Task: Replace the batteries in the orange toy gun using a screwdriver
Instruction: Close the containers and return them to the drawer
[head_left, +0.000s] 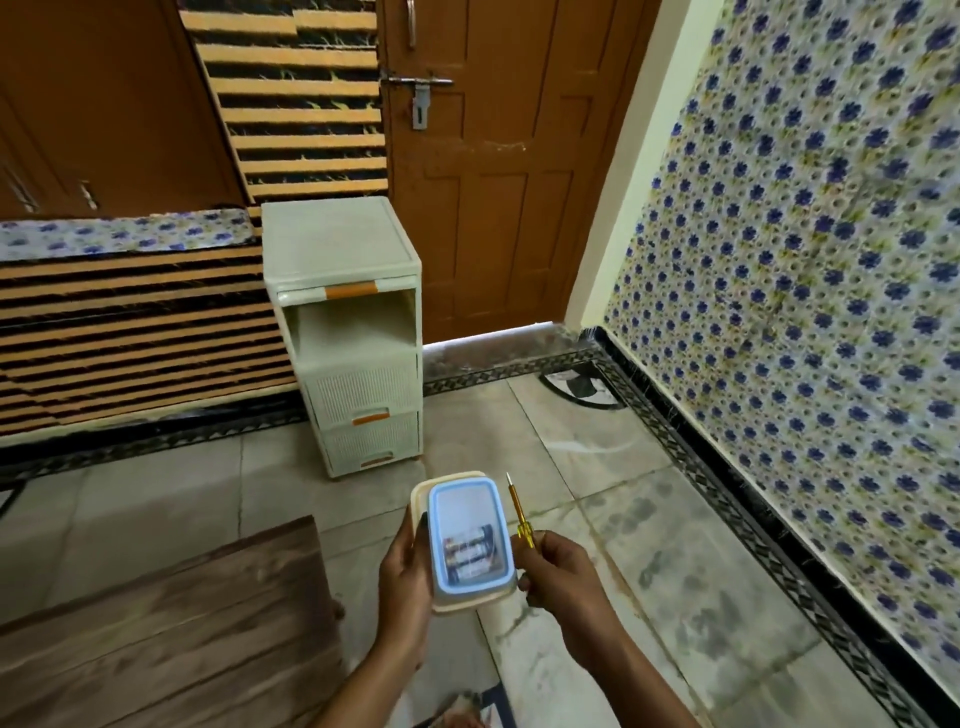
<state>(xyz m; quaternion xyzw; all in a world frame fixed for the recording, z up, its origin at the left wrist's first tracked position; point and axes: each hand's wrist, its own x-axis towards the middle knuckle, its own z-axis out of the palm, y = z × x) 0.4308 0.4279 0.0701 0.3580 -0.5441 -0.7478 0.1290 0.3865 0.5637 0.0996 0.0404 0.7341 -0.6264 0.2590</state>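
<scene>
1. A lidded plastic container (467, 600) is gripped along its left side by the left hand (405, 574), fingers curled round its edge.
2. Batteries (470, 556) are seen through the clear lid, at the container's near end.
3. A yellow screwdriver (518, 509) is pinched in the right hand (561, 577), just right of the container, tip pointed away.

Open floor (545, 441) fwd of me, free thru to door (493, 208). Drawer unit (345, 332) stands fwd-L, striped furniture (130, 322) just beside it. Wooden surface (171, 623) fills near L. Floral wall (805, 312) closes R. I note lidded box (470, 540) in left hand (404, 569) fills gap to right hand (561, 571), gripping screwdriver (519, 514).
</scene>
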